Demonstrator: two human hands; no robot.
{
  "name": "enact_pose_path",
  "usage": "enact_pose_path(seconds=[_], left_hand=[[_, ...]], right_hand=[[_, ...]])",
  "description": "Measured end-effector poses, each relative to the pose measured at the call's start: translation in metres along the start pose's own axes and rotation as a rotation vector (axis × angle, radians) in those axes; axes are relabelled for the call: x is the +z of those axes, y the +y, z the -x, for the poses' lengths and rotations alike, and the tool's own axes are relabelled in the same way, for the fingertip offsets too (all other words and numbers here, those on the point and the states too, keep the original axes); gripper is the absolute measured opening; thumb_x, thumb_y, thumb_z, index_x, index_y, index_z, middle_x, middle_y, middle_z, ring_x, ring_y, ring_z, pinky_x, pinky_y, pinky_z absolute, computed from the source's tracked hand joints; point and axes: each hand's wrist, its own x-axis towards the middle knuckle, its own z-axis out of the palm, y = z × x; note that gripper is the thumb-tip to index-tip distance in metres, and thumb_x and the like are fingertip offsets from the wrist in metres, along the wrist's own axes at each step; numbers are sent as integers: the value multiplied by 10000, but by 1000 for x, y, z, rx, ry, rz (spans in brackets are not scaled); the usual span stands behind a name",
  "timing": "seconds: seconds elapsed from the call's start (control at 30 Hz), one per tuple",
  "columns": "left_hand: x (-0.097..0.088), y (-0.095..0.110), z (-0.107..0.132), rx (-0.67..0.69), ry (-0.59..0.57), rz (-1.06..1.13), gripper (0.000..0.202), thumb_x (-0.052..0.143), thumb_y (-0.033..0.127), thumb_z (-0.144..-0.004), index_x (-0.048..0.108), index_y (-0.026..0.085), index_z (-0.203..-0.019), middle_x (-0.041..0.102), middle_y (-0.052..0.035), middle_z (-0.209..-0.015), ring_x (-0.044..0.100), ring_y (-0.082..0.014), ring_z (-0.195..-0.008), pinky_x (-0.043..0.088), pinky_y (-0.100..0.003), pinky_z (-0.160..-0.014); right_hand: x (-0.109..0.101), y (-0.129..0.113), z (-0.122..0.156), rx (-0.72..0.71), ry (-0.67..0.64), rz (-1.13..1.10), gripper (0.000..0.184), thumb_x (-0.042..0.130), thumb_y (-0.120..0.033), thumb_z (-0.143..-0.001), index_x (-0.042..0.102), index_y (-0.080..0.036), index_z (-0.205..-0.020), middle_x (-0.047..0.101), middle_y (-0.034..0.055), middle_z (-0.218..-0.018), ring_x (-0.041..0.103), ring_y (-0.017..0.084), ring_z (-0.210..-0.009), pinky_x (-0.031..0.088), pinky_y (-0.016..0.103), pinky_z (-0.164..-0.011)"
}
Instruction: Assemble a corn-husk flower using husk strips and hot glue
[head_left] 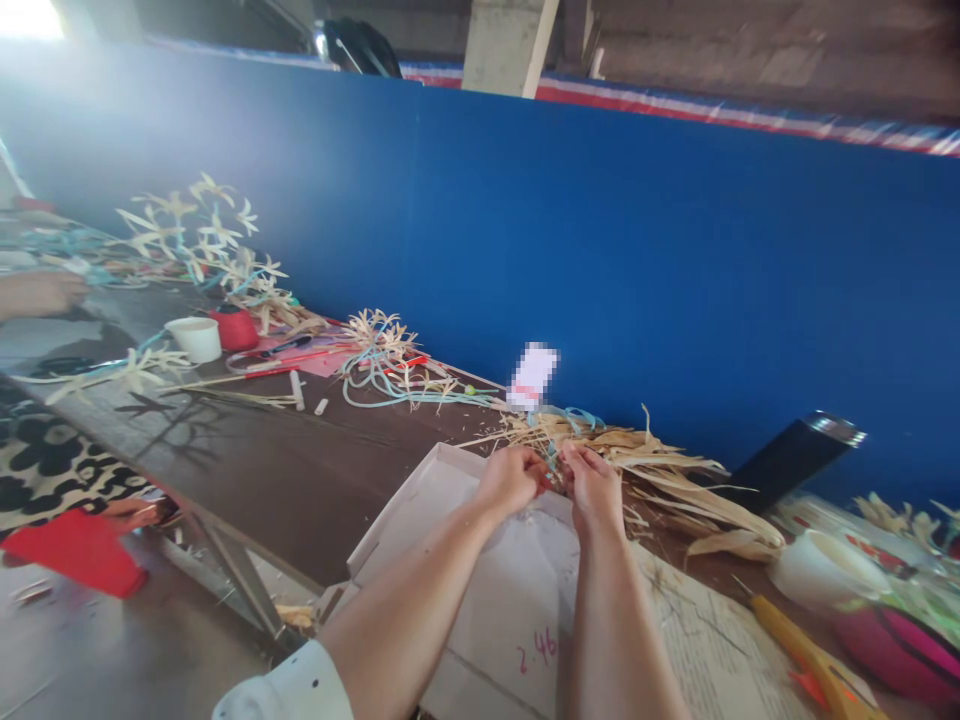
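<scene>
My left hand (514,478) and my right hand (592,483) are close together over the upper end of a white cardboard box lid (480,640). Fingers of both hands are closed in a pinch. A hint of pale blue shows between them, but what they grip is too small and hidden to name. Just behind my hands lies a bundle of dry straw-coloured husk strips (682,490), spreading to the right. A pale card or screen (532,376), blurred out, stands against the blue panel beyond my fingers.
Husk flowers with light blue stems (375,345) lie to the left, near a white cup (195,340). At right are a black flask (795,460), a tape roll (829,568) and a yellow-handled tool (810,655). A blue panel (637,240) borders the table; another person's hand (41,293) is far left.
</scene>
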Motion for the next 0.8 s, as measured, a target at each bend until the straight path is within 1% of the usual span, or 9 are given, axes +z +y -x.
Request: enact_pose_path(seconds=[0.07,0.13,0.2,0.27,0.37,0.43,0.53,0.6,0.8], left_hand=[[0,0,0,-4,29,-23,251,468,337,-795,662,182,-756,672,-23,-674,590,-125,-578,442,-207,-568],[0,0,-1,-10,60,-39,233,467,307,-793,661,183,-754,671,-19,-671,588,-123,-582,438,-205,-574],[-1,1,-1,6,100,-59,216,467,278,-788,658,188,-746,672,-11,-679,593,-124,-611,432,-202,-587],[-3,2,-1,33,154,-94,207,469,270,-786,653,194,-731,673,-5,-691,597,-129,-649,425,-203,-601],[-5,4,1,61,229,-167,221,469,304,-799,651,197,-736,675,-10,-716,595,-138,-679,411,-211,-608],[-5,6,2,82,264,-205,236,459,317,-812,649,196,-746,676,-14,-733,592,-139,-684,403,-215,-612],[-6,7,4,111,288,-229,227,457,298,-816,643,188,-746,674,-19,-744,584,-133,-679,392,-211,-613],[-6,8,4,112,292,-235,216,466,291,-811,639,182,-742,672,-23,-739,579,-130,-668,384,-208,-603],[-6,9,5,115,287,-249,216,459,289,-817,628,187,-729,671,-17,-740,576,-128,-665,371,-207,-593]], right_hand=[[-1,-1,-1,-17,42,-4,386,730,-441,-545,683,-158,-805,630,25,-717,369,61,-448,240,198,-375],[-2,-2,-1,-15,72,-8,432,712,-444,-567,683,-180,-908,659,42,-835,404,68,-464,262,197,-376],[-3,-3,0,21,70,5,470,717,-426,-564,671,-198,-972,671,46,-880,434,77,-470,276,196,-378],[-2,-5,2,76,20,30,479,736,-395,-542,670,-196,-972,678,52,-885,459,88,-479,296,201,-384],[2,-5,6,142,-90,58,415,754,-356,-516,687,-182,-886,679,57,-867,492,102,-524,345,210,-425],[4,-5,9,163,-140,90,379,756,-346,-511,690,-181,-847,672,44,-805,502,110,-555,356,209,-452],[8,-5,11,176,-156,160,373,756,-346,-501,692,-178,-827,614,5,-637,472,103,-533,325,197,-447],[9,-5,12,181,-154,179,364,752,-350,-497,688,-178,-811,566,-21,-567,442,92,-504,297,192,-438],[10,-5,12,198,-160,171,358,742,-358,-506,676,-196,-818,543,-43,-557,429,89,-507,283,194,-453]])
